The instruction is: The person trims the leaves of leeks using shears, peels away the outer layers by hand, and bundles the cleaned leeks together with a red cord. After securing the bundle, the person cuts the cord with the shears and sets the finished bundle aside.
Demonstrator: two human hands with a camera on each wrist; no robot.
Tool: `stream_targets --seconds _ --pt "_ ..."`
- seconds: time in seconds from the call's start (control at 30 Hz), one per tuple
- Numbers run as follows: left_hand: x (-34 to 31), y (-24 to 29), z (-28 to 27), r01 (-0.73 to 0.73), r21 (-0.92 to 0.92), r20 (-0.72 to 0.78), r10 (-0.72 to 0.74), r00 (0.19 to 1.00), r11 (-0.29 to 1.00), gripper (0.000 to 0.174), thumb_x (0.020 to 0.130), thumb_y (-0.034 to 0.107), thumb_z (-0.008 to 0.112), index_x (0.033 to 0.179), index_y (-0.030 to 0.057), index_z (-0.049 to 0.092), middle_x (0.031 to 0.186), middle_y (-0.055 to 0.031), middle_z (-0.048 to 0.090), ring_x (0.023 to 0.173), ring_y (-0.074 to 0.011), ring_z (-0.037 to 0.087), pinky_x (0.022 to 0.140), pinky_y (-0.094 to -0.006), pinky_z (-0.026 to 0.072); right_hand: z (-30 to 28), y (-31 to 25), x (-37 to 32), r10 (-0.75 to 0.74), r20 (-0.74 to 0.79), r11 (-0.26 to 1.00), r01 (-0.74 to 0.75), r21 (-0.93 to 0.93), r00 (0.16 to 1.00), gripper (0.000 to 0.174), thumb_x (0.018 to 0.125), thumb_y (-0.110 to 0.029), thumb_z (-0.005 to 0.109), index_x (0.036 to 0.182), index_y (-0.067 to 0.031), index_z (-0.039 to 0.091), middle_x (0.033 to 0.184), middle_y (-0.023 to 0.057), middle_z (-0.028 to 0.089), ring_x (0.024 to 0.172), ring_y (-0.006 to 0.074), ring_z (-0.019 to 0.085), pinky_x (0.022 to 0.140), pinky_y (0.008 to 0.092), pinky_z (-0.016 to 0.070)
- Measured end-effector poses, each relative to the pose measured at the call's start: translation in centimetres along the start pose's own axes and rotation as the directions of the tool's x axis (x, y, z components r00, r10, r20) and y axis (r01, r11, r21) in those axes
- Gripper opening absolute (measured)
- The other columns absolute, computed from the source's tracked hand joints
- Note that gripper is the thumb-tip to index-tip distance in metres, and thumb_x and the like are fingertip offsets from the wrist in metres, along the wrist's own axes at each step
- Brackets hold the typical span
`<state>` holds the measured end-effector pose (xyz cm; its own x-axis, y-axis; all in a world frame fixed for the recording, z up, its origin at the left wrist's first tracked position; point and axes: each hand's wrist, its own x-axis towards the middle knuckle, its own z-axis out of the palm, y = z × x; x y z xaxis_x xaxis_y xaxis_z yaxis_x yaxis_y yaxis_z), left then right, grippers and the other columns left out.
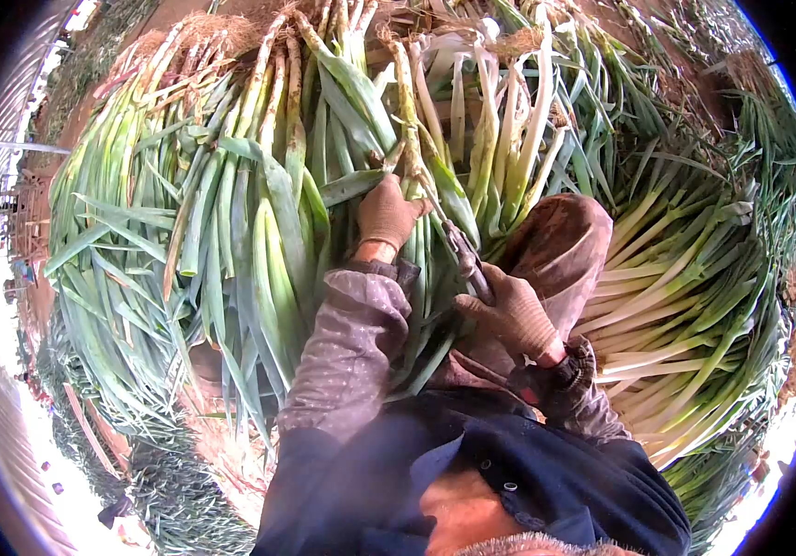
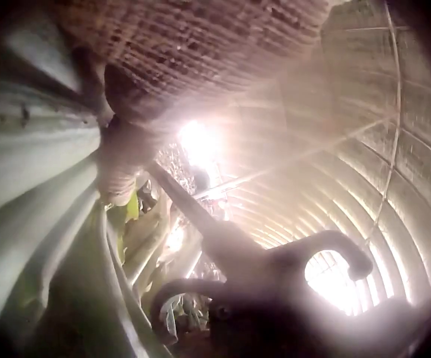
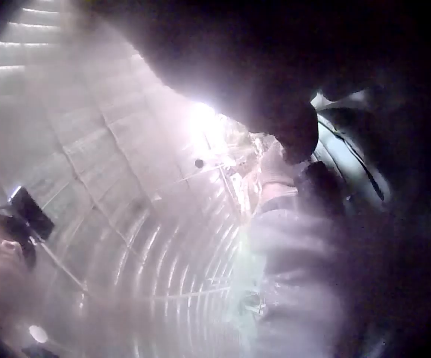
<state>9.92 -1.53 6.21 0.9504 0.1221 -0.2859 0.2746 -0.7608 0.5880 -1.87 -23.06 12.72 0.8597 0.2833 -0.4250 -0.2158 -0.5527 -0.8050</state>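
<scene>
In the head view my left hand (image 1: 388, 215), in a tan knit glove, grips a long green onion (image 1: 407, 120) around its stalk, roots pointing away from me. My right hand (image 1: 509, 310), gloved alike, holds a dark air blow gun (image 1: 461, 250). Its thin nozzle points up and left at the stalk, close to the left hand. The left wrist view shows the blow gun (image 2: 234, 261) with its curved hook and trigger, beside broad green leaves (image 2: 36, 164). Darkness hides most of the right hand in its own wrist view.
Unpeeled green onions (image 1: 222, 185) with dirty roots lie in a wide heap in front and left. Pale, clean-stemmed ones (image 1: 639, 324) are piled at the right, beyond my bent knee (image 1: 560, 250). Ribbed greenhouse sheeting (image 3: 148, 246) arches overhead.
</scene>
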Motion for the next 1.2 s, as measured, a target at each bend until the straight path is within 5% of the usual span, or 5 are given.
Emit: stream_targets --seconds 0.3,0.37,0.6,0.73,1.2 --pt "-0.2 -0.1 0.5 -0.017 0.023 -0.057 0.018 0.998 1.0 0.06 0.068 0.037 0.088 0.107 -0.0012 0.062 0.096 -0.0282 0.07 0.096 -0.0452 0.067 0.086 -0.048 0.0529 0.8 0.7 1.6 -0.073 -0.093 0.997 0.073 -0.001 0.993 0.054 0.088 -0.045 0.073 0.116 -0.0007 0.062 0.088 0.0292 0.066 0.088 0.0458 0.067 0.074 0.0482 0.0522" --pt "-0.5 0.1 0.3 -0.023 -0.01 -0.048 0.022 0.999 1.0 0.061 0.067 0.037 0.089 0.105 -0.0023 0.061 0.097 -0.0291 0.069 0.097 -0.0453 0.067 0.086 -0.0479 0.0527 -0.3 -0.3 2.8 0.053 0.022 0.992 -0.05 -0.116 0.998 0.051 0.09 -0.035 0.073 0.122 0.0016 0.059 0.083 0.0179 0.064 0.074 0.0234 0.058 0.075 0.0387 0.0506" --pt "-1.5 0.2 0.3 0.008 -0.081 0.005 -0.007 1.0 0.997 0.075 0.065 0.033 0.09 0.122 -0.0058 0.059 0.107 -0.0285 0.069 0.104 -0.0425 0.067 0.09 -0.0437 0.0526 0.2 0.0 -0.8 -0.035 -0.04 0.993 0.031 -0.113 0.999 0.051 0.087 -0.047 0.073 0.107 -0.0016 0.063 0.084 0.029 0.066 0.085 0.0473 0.066 0.072 0.0514 0.0512" --pt "-1.5 -0.1 1.4 -0.048 -0.09 -0.034 0.045 0.998 0.995 0.062 0.069 0.029 0.089 0.11 -0.0031 0.056 0.1 -0.0281 0.07 0.1 -0.0431 0.068 0.088 -0.0465 0.0528 0.2 0.6 1.3 0.038 -0.031 0.998 -0.039 -0.047 0.999 0.047 0.089 -0.038 0.072 0.113 0.0018 0.061 0.079 0.0178 0.063 0.071 0.0235 0.059 0.072 0.0386 0.0505" --pt "-0.7 -1.0 2.4 -0.006 -0.039 -0.054 0.004 0.999 0.999 0.056 0.075 0.029 0.084 0.114 -0.0017 0.056 0.106 -0.0286 0.068 0.104 -0.0457 0.065 0.089 -0.0491 0.052 -0.7 -1.4 10.5 -0.092 -0.166 0.959 0.042 -0.281 0.982 0.06 0.084 -0.054 0.071 0.093 0.0048 0.068 0.084 0.0286 0.068 0.086 0.0459 0.067 0.078 0.0495 0.0528"
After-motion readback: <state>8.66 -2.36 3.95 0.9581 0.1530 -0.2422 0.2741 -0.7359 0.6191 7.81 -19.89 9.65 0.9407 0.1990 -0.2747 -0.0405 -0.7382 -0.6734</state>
